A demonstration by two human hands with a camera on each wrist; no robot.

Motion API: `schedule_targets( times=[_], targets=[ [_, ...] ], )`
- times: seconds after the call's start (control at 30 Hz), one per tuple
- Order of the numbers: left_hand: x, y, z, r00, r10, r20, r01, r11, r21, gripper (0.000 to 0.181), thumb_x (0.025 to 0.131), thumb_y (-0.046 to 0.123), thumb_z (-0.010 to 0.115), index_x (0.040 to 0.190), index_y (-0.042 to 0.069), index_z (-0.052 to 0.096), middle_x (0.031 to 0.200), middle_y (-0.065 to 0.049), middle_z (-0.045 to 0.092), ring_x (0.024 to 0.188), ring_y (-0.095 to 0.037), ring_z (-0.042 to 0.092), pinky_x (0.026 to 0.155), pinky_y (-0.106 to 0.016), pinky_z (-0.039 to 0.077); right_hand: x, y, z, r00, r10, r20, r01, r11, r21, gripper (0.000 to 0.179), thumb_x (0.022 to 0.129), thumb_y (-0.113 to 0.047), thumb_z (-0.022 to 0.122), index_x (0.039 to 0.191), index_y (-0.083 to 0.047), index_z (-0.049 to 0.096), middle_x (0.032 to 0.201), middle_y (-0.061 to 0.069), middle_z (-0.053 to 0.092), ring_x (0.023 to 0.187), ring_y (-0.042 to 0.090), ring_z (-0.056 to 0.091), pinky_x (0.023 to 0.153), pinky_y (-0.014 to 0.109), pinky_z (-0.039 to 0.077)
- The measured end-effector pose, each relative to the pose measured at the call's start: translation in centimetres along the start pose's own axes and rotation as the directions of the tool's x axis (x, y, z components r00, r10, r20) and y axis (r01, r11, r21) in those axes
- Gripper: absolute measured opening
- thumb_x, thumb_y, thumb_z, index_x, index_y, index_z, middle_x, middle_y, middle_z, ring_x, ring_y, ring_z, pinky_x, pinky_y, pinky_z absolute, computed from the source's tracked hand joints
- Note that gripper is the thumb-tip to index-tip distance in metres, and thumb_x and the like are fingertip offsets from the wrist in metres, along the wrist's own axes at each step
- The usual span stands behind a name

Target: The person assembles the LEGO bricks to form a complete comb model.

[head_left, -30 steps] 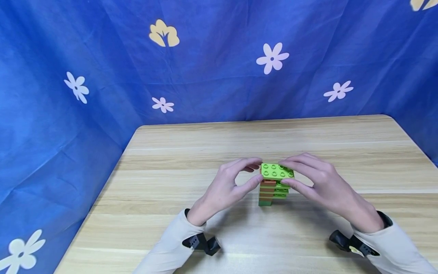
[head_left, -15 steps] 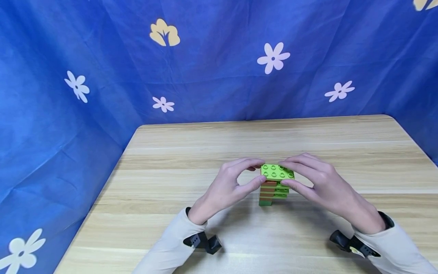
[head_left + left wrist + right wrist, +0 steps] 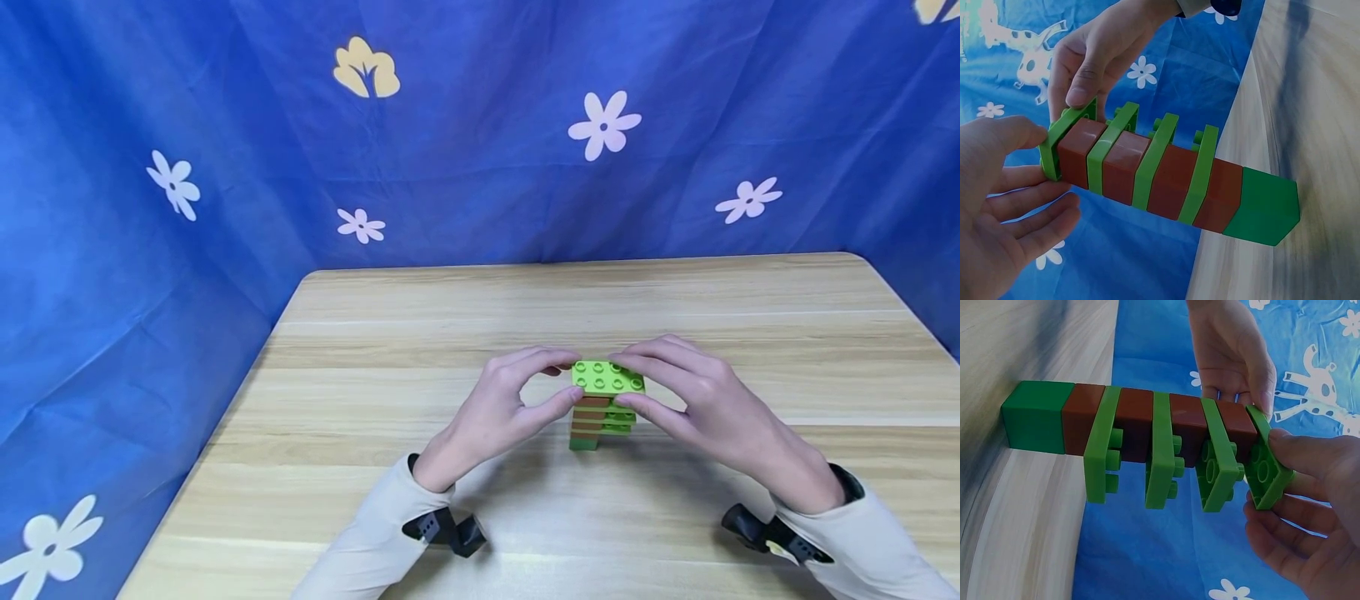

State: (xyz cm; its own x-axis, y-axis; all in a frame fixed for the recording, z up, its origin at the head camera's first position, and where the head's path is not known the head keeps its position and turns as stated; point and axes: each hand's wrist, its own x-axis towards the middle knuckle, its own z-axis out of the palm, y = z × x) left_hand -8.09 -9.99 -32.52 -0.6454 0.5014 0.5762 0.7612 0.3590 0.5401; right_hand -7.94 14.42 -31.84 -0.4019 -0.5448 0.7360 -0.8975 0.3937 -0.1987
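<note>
A tower of toy building blocks stands on the table. Its base is a dark green block (image 3: 582, 445); above it, red-brown blocks (image 3: 1134, 419) alternate with flat light green studded plates that jut out to the right. The topmost light green plate (image 3: 603, 380) lies across the top, studs up. At its left end, my left hand (image 3: 495, 410) pinches the plate, thumb in front and fingertips behind. My right hand (image 3: 697, 400) grips the other end between thumb and fingers. In the left wrist view the plate's edge meets the highest red-brown block (image 3: 1079, 149).
The wood-grain table (image 3: 375, 358) spreads around the tower. A blue curtain (image 3: 480, 133) with pale flowers hangs behind and to the left. Black wrist cameras (image 3: 467, 535) on both forearms hang low over the tabletop.
My left hand has shifted slightly right, its thumb now overlapping the front edge of the top plate. The right hand and the tower look nearly the same; the head view has moved a little.
</note>
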Motion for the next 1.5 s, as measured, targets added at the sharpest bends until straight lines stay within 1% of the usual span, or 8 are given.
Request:
schedule_targets(
  times=[0.17,0.27,0.43,0.73,0.9,1.03,1.27,1.5],
  targets=[
    [0.00,-0.02,0.05,1.000,-0.003,-0.005,0.003,1.000,-0.006,0.030,0.088,0.017,0.071,0.114,0.003,0.067,0.107,-0.006,0.070,0.098,-0.010,0.064,0.089,-0.024,0.052,0.02,0.00,-0.07,1.000,0.003,0.000,-0.003,1.000,0.005,0.047,0.098,-0.042,0.052,0.111,-0.001,0.069,0.107,0.005,0.068,0.096,0.019,0.064,0.091,0.012,0.045],
    [0.01,-0.04,0.05,1.000,0.000,-0.006,0.000,1.000,-0.005,0.030,0.087,0.017,0.071,0.114,0.003,0.067,0.107,-0.005,0.070,0.098,-0.011,0.065,0.090,-0.024,0.052,0.10,0.14,-0.05,1.000,-0.020,-0.011,0.020,1.000,-0.004,0.045,0.098,-0.041,0.052,0.111,-0.001,0.069,0.107,0.004,0.068,0.095,0.018,0.064,0.090,0.013,0.046],
    [0.08,-0.05,0.06,1.000,0.007,-0.010,-0.007,1.000,-0.001,0.029,0.087,0.017,0.072,0.113,0.003,0.067,0.106,-0.005,0.070,0.098,-0.014,0.065,0.090,-0.024,0.051,0.07,0.24,-0.05,1.000,-0.025,-0.015,0.025,1.000,-0.003,0.045,0.098,-0.041,0.052,0.111,-0.001,0.069,0.106,0.004,0.068,0.095,0.018,0.064,0.090,0.012,0.047],
    [0.17,-0.07,0.08,1.000,0.025,-0.008,-0.025,1.000,0.003,0.029,0.086,0.016,0.073,0.111,0.003,0.068,0.108,-0.007,0.070,0.104,-0.014,0.065,0.094,-0.022,0.049,-0.06,0.14,-0.07,1.000,-0.012,-0.012,0.012,1.000,0.000,0.045,0.098,-0.041,0.052,0.111,-0.001,0.069,0.107,0.005,0.068,0.095,0.019,0.064,0.090,0.012,0.046],
    [0.30,-0.04,0.05,0.999,0.036,-0.004,-0.036,0.999,0.007,0.029,0.086,0.015,0.073,0.111,0.002,0.068,0.108,-0.008,0.070,0.103,-0.014,0.065,0.092,-0.021,0.050,-0.11,0.09,-0.07,1.000,-0.006,-0.014,0.006,1.000,0.007,0.045,0.098,-0.041,0.053,0.111,-0.001,0.069,0.106,0.006,0.068,0.095,0.019,0.064,0.091,0.011,0.045],
    [0.30,-0.08,0.04,0.999,0.038,0.001,-0.038,0.999,0.002,0.028,0.086,0.015,0.072,0.110,0.002,0.068,0.108,-0.008,0.070,0.101,-0.013,0.065,0.091,-0.020,0.050,-0.08,0.19,-0.01,1.000,-0.018,-0.024,0.018,1.000,0.004,0.045,0.098,-0.040,0.053,0.110,0.000,0.069,0.106,0.006,0.068,0.095,0.018,0.064,0.090,0.011,0.046],
    [0.37,-0.05,0.04,0.999,0.032,0.014,-0.032,0.999,0.002,0.027,0.087,0.015,0.072,0.110,0.002,0.069,0.107,-0.008,0.070,0.101,-0.014,0.065,0.091,-0.020,0.050,-0.04,0.18,-0.05,0.999,-0.018,-0.028,0.019,1.000,0.011,0.044,0.098,-0.040,0.053,0.110,0.000,0.069,0.105,0.005,0.068,0.094,0.018,0.063,0.089,0.011,0.046],
    [0.42,-0.31,0.12,0.999,0.036,0.023,-0.035,0.999,-0.025,0.026,0.087,0.014,0.071,0.110,0.002,0.068,0.108,-0.008,0.070,0.096,-0.015,0.066,0.087,-0.019,0.051,-0.15,0.19,-0.06,1.000,-0.010,-0.020,0.010,1.000,0.008,0.045,0.098,-0.041,0.052,0.111,-0.001,0.068,0.107,0.004,0.068,0.095,0.017,0.063,0.089,0.011,0.046]
  ],
)
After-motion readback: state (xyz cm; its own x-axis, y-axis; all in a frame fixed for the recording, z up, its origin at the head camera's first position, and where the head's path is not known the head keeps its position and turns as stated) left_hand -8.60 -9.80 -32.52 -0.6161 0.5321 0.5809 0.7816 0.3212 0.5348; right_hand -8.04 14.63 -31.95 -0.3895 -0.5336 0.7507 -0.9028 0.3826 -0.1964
